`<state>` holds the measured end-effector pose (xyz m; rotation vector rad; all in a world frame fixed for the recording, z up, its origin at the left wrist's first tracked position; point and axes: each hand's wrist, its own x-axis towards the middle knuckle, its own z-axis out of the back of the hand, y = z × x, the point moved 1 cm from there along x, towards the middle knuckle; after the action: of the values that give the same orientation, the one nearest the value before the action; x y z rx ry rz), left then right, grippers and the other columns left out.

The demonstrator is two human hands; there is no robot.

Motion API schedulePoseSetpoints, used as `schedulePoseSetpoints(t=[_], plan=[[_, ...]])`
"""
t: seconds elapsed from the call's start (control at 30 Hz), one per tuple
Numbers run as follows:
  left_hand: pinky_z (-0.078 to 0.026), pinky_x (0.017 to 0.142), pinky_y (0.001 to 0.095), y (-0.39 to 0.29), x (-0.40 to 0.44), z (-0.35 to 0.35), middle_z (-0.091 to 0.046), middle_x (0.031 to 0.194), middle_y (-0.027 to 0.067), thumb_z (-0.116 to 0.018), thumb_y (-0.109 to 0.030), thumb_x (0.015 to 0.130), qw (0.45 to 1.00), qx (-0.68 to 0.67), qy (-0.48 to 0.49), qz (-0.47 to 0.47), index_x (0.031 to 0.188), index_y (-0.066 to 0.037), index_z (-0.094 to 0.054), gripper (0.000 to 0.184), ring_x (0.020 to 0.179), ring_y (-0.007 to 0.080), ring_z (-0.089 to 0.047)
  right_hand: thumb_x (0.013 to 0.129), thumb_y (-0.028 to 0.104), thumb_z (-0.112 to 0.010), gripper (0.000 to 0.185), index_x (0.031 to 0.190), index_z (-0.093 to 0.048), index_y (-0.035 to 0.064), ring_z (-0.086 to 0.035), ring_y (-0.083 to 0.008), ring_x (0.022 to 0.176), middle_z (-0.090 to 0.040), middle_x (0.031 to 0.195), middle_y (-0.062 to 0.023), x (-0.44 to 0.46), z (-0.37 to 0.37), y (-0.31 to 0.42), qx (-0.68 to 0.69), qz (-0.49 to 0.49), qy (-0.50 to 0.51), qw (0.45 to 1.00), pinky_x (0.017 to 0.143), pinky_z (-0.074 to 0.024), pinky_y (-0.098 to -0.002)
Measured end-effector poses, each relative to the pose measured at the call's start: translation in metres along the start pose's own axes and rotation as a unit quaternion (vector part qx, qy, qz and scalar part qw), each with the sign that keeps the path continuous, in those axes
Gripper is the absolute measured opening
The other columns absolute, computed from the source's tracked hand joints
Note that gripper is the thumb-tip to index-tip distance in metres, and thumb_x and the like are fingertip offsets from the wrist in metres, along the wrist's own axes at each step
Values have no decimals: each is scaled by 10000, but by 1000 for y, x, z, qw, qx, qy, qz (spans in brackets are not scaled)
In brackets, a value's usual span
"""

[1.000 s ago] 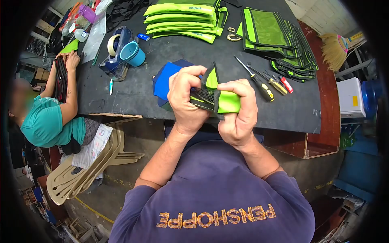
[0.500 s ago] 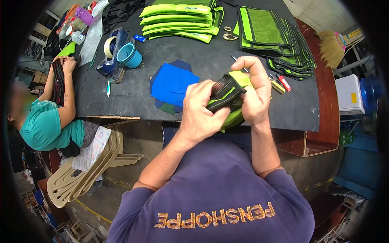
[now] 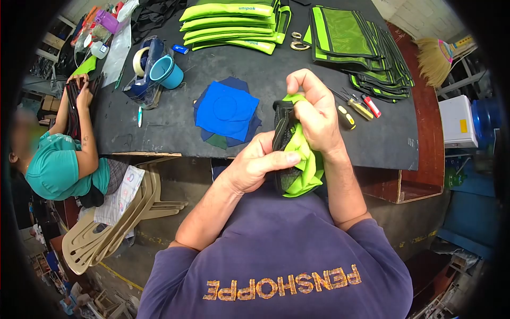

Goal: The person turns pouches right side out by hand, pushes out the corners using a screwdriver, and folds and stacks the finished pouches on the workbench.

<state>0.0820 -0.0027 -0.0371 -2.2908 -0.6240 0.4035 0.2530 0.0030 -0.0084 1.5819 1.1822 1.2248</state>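
A lime-green and black mesh pouch point(image 3: 304, 178) is bunched up between my two hands, just past the table's front edge. My left hand point(image 3: 252, 166) grips its lower left side, the thumb lying across the green fabric. Higher up, my right hand point(image 3: 316, 117) pinches the green cloth near the black-bound edge. Part of the pouch is hidden behind my fingers. On the table to the left lie blue fabric pieces point(image 3: 227, 110). Screwdrivers point(image 3: 361, 108) and a red lighter-like object point(image 3: 372, 106) lie to the right of my right hand.
Stacked green pouches point(image 3: 231, 25) and flat green mesh panels point(image 3: 345, 34) sit at the back. A teal cup point(image 3: 167, 72) stands beside a tape dispenser point(image 3: 139, 80). A co-worker point(image 3: 58, 159) handles dark material at the left, near stacked plastic chairs point(image 3: 114, 223).
The pouch has turned more upright and come lower, showing more green cloth. My left hand has moved down; my right hand has shifted slightly left, uncovering the screwdrivers.
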Motion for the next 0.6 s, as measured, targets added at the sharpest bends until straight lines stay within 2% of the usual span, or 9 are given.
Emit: schedulePoseSetpoints(t=[0.07, 0.17, 0.2, 0.27, 0.47, 0.6], plan=[[-564, 909, 283, 3, -1, 0, -743, 1102, 52, -721, -149, 993, 999, -20, 35, 24, 1236, -9, -673, 285, 1009, 114, -708, 871, -20, -492, 191, 1047, -546, 33, -449, -16, 683, -513, 815, 57, 4, -1, -5, -12, 0, -9, 1000, 592, -377, -223], [-569, 937, 307, 14, 4, -5, -740, 1138, 60, -726, -156, 984, 991, -108, -80, -19, 1264, 0, -656, 328, 1027, 140, -718, 874, -16, -501, 172, 1032, -548, 36, -436, -15, 674, -509, 813, 66, 7, 2, -12, -37, 4, -25, 999, 585, -366, -223], [-569, 937, 307, 14, 5, -4, -740, 1138, 60, -726, -156, 984, 991, -108, -80, -22, 1264, 0, -656, 328, 1027, 140, -718, 875, -12, -505, 168, 1029, -549, 38, -435, -14, 676, -508, 814, 65, 7, 4, -14, -39, -9, -31, 999, 585, -363, -224], [-569, 945, 317, 14, 6, -1, -735, 1151, 62, -728, -159, 981, 992, -87, -86, -29, 1278, 1, -647, 347, 1030, 141, -715, 875, -6, -513, 159, 1023, -549, 40, -435, -14, 679, -507, 815, 63, 5, 7, -21, -41, -39, -45, 997, 584, -358, -225], [-567, 951, 323, 17, -1, 10, -737, 1126, 60, -723, -156, 981, 993, -66, -91, -25, 1241, 1, -668, 309, 1024, 141, -713, 871, 5, -520, 139, 1001, -549, 44, -430, -15, 685, -511, 816, 58, 2, 6, -30, -71, -34, -36, 996, 584, -356, -231], [-568, 948, 324, 9, -6, 28, -743, 1110, 66, -729, -148, 969, 999, 18, -22, 30, 1207, 4, -696, 283, 1026, 141, -711, 870, 6, -503, 143, 1000, -545, 47, -430, -18, 694, -506, 838, 54, -6, -3, -37, -65, -43, -9, 997, 597, -361, -225]])
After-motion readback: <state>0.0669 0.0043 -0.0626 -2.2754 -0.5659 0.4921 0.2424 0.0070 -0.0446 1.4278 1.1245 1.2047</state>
